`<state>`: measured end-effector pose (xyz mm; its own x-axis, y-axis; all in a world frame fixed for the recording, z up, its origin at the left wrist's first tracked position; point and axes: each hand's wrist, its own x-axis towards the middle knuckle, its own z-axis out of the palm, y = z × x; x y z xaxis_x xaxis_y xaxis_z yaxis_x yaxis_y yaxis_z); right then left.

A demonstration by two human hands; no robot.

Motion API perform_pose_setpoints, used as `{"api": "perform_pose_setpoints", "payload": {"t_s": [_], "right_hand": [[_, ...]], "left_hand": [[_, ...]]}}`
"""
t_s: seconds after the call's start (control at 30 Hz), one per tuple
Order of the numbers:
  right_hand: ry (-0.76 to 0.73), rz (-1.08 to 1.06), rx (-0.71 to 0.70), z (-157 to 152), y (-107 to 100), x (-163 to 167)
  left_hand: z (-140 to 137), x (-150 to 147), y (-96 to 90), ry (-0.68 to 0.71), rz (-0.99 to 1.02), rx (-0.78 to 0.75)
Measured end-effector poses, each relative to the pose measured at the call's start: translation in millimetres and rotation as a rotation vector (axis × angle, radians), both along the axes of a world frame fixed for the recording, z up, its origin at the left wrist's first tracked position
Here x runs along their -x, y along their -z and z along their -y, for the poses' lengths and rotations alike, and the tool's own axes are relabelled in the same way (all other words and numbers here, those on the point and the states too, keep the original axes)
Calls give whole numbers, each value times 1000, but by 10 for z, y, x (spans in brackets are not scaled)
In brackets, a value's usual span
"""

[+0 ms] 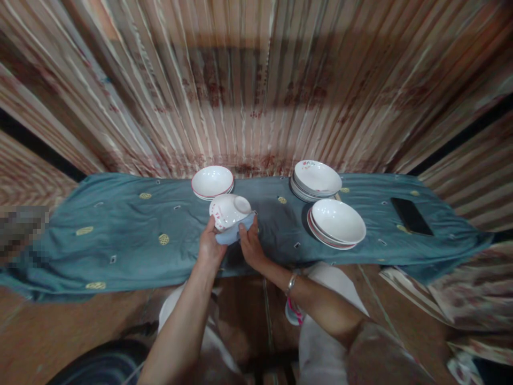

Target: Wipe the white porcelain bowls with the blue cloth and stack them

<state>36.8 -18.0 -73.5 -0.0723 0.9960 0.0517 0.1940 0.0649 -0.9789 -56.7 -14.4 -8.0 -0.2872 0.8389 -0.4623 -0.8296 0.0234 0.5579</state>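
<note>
A white bowl with small red marks is tilted over above the table, its round foot facing up and to the right. My left hand is closed on the bowl's left side. In my right hand is a light blue cloth, pressed against the near side of the bowl; part of the cloth reaches across to my left fingers. Just behind the held bowl stands a short stack of white bowls with a red rim.
On the right of the teal tablecloth stand a stack of floral white plates and, nearer, a stack of white bowls. Farther right lies a black phone. A striped curtain hangs behind the table.
</note>
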Motion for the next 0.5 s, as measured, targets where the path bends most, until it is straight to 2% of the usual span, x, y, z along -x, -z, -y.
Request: {"api": "perform_pose_setpoints", "payload": {"t_s": [0.27,0.37,0.5], "right_hand": [[-90,61,13,150,158,-66],[-142,73,23,180,122,-139],[-217,102,99,121,-28,-299]], "left_hand": [[33,-5,-30,44,19,-29],[19,-6,-20,34,30,-54],[-19,5,-13,-44,44,-101]]}}
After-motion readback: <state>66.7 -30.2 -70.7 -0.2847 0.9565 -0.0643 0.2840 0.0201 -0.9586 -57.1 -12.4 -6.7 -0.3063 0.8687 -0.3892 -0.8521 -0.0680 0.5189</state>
